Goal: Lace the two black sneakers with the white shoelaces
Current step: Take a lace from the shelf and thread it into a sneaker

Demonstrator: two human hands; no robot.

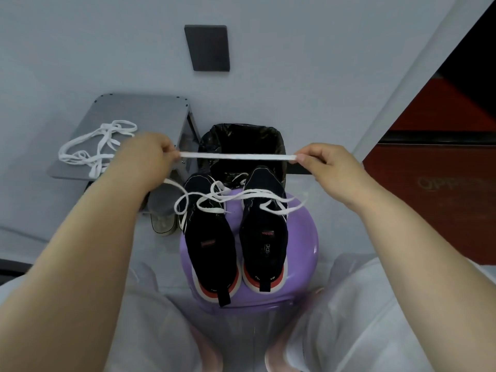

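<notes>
Two black fabric sneakers [264,229] sit side by side on a round purple plastic stool [306,237], with lace loops draped across them, perhaps partly threaded. Beyond, the left hand [146,157] and right hand [326,163] each pinch a flat white shoelace [237,156], which is taut between them. It looks light and limp, best fed by its tip. A spare white lace [91,146] lies on the grey table [150,111].

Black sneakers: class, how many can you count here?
2. The left black sneaker and the right black sneaker stand side by side on the round purple plastic stool. None appears hidden.
</notes>
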